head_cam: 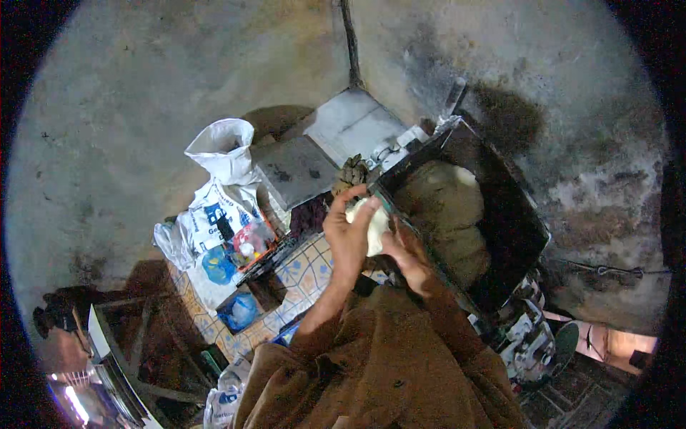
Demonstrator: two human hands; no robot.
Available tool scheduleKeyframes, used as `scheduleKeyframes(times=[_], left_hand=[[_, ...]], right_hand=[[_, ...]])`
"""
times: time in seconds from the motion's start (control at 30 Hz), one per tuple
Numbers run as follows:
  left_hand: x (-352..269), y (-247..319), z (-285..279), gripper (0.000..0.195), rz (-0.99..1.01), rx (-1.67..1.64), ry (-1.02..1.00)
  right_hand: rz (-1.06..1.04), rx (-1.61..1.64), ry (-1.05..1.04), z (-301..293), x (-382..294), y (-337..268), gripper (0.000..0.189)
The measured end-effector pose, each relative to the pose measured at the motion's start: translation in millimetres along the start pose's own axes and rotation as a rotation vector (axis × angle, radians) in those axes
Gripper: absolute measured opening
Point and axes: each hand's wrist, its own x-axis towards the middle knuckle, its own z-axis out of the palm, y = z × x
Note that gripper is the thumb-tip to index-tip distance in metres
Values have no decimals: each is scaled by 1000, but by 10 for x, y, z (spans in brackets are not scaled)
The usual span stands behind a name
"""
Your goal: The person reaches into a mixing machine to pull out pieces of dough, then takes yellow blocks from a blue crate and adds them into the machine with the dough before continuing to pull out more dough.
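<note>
Between both hands is a soft, pale cream-coloured lump point(377, 228), which looks like dough or a folded soft material. My left hand point(347, 228) grips its left side, with the thumb across the top and the fingers curved around the far side. My right hand point(404, 249) holds the lower right part, its fingers partly hidden behind the lump. Just to the right is a large dark open bin point(509, 214) with a brownish, lumpy mass point(439, 209) inside, and a small pale piece point(464, 176) lies on that mass. A crumpled brownish bundle point(353, 171) sits just beyond my left hand.
Grey flat-topped boxes point(297, 171) and a pale flat panel point(356, 123) stand towards the wall corner. At left are an open white sack point(222, 145), a blue plastic bag point(238, 311) and a patterned tiled surface point(300, 268). A wooden frame point(142, 332) is at lower left.
</note>
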Motion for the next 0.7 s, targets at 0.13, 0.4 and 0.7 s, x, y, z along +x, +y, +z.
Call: scheduleKeyframes(times=[0.13,0.4,0.7], left_hand=[[18,-52,-86,40,-54,-2,6],[-87,-85,-277,31,-178,318,-18],[50,-326,-371,29,-500,-314,50]], right_hand=[[182,-193,152,111,77,29,33],[-67,-362,261,65,200,39,22],[89,-261,81,-60,94,132,16]])
